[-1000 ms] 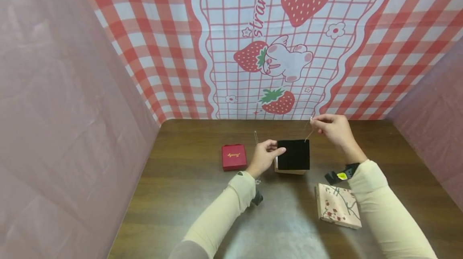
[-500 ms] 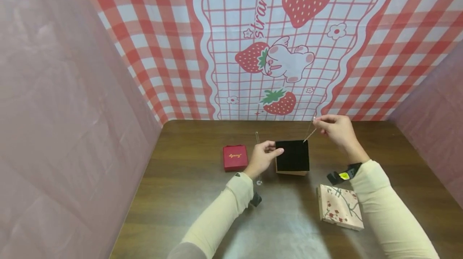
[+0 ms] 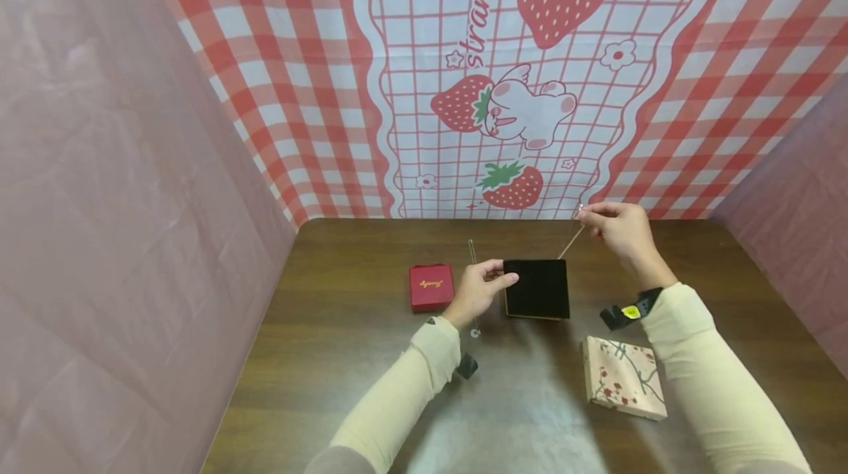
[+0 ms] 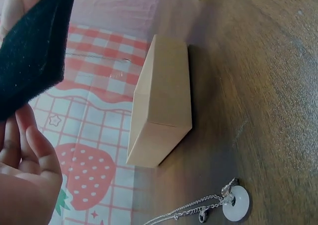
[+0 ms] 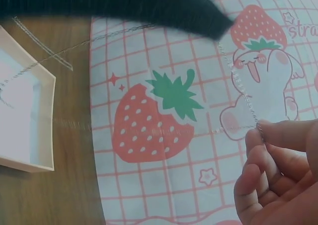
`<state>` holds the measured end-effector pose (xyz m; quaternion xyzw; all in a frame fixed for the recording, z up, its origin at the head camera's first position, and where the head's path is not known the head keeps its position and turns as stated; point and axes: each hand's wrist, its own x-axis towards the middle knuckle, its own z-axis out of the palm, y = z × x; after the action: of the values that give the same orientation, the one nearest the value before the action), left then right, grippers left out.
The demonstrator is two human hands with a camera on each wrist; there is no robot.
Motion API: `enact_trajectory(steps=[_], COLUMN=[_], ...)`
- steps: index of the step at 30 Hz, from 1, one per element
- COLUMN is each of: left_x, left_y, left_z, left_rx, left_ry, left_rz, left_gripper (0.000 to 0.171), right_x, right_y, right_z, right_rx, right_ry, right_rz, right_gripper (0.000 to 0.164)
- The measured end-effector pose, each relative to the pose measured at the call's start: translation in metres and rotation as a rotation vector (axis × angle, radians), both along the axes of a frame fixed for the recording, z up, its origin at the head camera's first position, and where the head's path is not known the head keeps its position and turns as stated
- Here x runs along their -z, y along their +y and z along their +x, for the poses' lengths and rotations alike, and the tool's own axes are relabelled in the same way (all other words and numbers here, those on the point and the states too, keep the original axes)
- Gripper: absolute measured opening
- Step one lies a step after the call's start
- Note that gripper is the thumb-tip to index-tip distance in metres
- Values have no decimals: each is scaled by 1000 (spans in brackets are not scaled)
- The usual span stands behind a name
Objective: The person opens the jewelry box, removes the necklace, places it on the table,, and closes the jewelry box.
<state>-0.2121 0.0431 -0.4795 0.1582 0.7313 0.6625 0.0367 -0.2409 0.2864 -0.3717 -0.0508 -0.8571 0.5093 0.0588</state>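
My left hand (image 3: 478, 290) grips the left edge of a black velvet jewelry-box pad (image 3: 536, 288), thumb on its face. The pad is held above an open cardboard box base (image 4: 171, 81), mostly hidden under it in the head view. Beyond the pad's far right corner, my right hand (image 3: 619, 231) pinches a thin necklace chain (image 3: 571, 242) between thumb and fingertips. The chain slants from the fingers to that corner. In the right wrist view, strands of chain also hang below the pad, one reaching into the pale interior of the box base (image 5: 49, 111).
A second necklace with a white ring pendant (image 4: 236, 203) lies on the wooden table (image 3: 318, 356) near my left wrist. Left of it sits a small red jewelry box (image 3: 430, 286). A floral-patterned box lid (image 3: 625, 378) lies beside my right forearm. A strawberry-print cloth (image 3: 503, 91) hangs behind.
My right hand has moved slightly up and to the right, drawing the chain farther from the pad. The pad has shifted and tilted a little, covering more of the box base.
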Motion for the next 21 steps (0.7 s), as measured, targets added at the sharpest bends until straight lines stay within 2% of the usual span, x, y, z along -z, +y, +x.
enact_trajectory(steps=[5,7,9,12,13,14,16,21], left_x=[1,-8,-9,-10,-6,-1,0,1], left_y=[-3,-5,-5,-5,-4,-3,-3,-3], left_z=[1,6,6,5,2,-1,-1,-2], left_rx=[39,46,26,-38,-62,-85,-111,-120], left_ry=[-5,-10,-20,-50,-59,-74,-89,-117], left_rz=[19,28,38,28,25,18,1,-35], left_gripper=[26,26,28,31,33,34,37,41], right_x=[-3,-5,-7,-9,-10,-11,-11,-12], right_y=[4,5,6,7,7,7,9,12], right_z=[-1,-1,-1,-1,-1,-1,1,4], right_rx=[25,30,31,21,16,10,0,-7], right_ry=[13,17,25,47,52,55,58,48], right_rz=[-8,-24,-24,-6,11,25,47,99], right_gripper=[33,30,26,20,20,24,29,39])
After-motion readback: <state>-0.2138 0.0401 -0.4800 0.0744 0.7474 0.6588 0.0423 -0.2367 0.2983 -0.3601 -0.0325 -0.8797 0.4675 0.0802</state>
